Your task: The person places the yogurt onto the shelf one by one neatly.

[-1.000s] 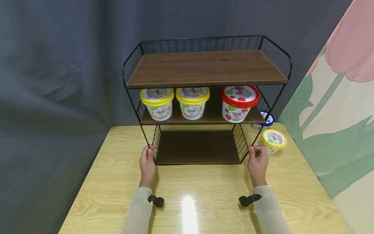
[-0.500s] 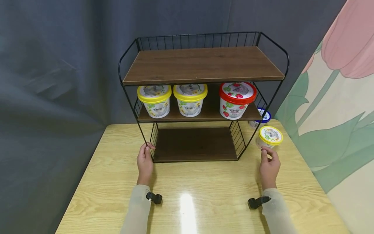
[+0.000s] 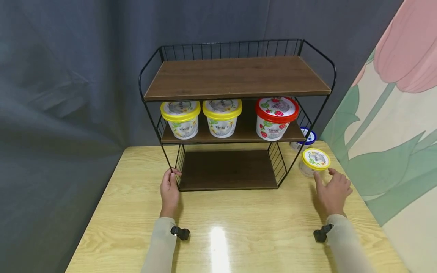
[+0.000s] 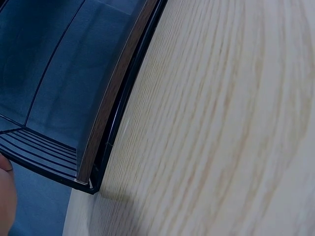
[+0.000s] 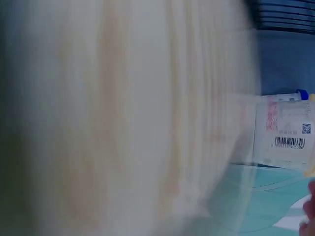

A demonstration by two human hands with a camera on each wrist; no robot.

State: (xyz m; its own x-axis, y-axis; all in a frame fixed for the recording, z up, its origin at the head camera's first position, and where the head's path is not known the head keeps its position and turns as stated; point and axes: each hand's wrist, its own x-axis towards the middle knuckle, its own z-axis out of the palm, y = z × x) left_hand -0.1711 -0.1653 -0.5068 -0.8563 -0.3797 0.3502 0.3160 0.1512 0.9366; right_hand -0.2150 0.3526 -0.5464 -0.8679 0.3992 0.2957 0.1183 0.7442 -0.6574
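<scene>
My left hand [image 3: 169,192] pinches the lower left post of a black wire rack [image 3: 235,77] with three dark wooden shelves. In the left wrist view only part of a finger [image 4: 6,196] shows, beside the rack's side wires [image 4: 39,152]. Over the table at right, my right hand [image 3: 332,192] reaches with spread thumb and fingers toward a yellow-lidded tub [image 3: 315,159]. Its fingertips are at the near side of that tub; whether they touch it I cannot tell. The right wrist view catches the tub's barcoded side [image 5: 285,137].
Two yellow-lidded tubs [image 3: 184,129] [image 3: 222,127] and a red-lidded tub [image 3: 273,129] stand on the middle shelf. A blue-lidded tub [image 3: 308,137] sits behind the rack's right side. Dark curtain [image 3: 68,94] hangs behind; a tulip-patterned cloth [image 3: 392,144] borders the wooden table [image 3: 259,235].
My right hand has let go of the rack's right post, moved right and spread its fingers near the yellow-lidded tub. The left hand keeps its hold on the left post.
</scene>
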